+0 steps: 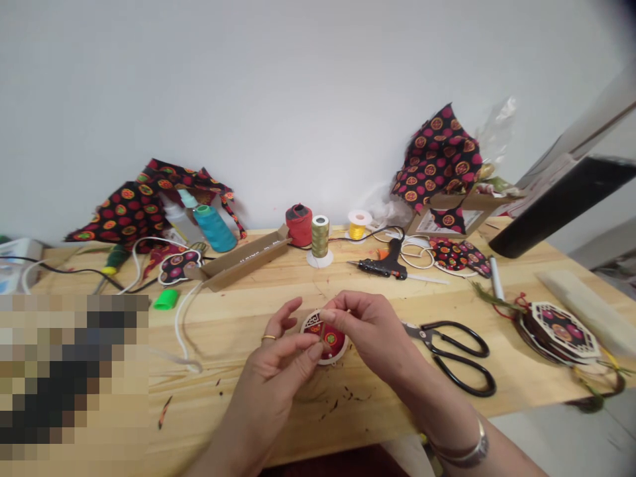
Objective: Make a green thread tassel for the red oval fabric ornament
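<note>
Both hands meet over a small round ornament (334, 339) with a pale cut-out rim and red patterned fabric inside. My left hand (285, 361), with a ring on one finger, pinches its lower left edge between thumb and forefinger. At its top, my right hand (372, 328) has thumb and fingers closed on the rim or on something thin there; the fingertips hide which. Black-handled scissors (460, 354) lie just right of my right hand. Dark fabric scraps (342, 401) are scattered on the wood below the ornament.
Behind the hands stand an olive thread spool (320, 238), a red thread cone (299, 225) and a black glue gun (382, 265). A long cardboard box (248, 258) lies to the left, near a green cap (166, 299). Finished-looking octagonal ornaments (564, 334) sit at the right edge.
</note>
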Demonstrator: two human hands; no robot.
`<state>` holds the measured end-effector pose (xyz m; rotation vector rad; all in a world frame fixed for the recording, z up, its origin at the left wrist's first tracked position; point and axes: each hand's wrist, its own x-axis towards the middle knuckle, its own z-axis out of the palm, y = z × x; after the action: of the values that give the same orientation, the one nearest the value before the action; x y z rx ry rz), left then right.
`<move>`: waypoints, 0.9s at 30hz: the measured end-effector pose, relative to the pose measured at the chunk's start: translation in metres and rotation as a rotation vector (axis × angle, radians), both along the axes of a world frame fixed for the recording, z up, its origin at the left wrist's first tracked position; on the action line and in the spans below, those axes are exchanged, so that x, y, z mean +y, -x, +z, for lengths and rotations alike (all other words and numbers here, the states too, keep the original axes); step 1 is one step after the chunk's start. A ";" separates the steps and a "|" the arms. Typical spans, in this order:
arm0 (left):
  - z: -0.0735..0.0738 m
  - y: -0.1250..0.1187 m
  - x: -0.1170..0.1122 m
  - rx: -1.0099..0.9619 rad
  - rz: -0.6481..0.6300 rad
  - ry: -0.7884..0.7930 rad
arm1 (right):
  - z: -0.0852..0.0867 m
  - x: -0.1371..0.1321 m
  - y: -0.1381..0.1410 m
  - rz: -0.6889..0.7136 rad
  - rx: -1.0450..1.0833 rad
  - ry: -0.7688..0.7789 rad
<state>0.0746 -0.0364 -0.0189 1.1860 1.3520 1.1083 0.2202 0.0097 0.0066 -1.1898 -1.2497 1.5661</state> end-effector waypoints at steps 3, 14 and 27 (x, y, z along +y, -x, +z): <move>-0.001 -0.001 -0.001 -0.151 0.044 0.037 | -0.004 0.002 -0.002 -0.053 -0.029 -0.050; -0.005 0.000 0.002 -0.238 0.049 0.032 | -0.022 -0.009 -0.002 0.077 0.270 0.167; 0.001 -0.003 0.001 -0.131 -0.044 0.083 | -0.019 -0.009 0.005 0.057 0.301 0.154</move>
<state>0.0781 -0.0349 -0.0180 1.0596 1.2538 1.0692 0.2154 0.0011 -0.0128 -0.9723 -0.9886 1.8329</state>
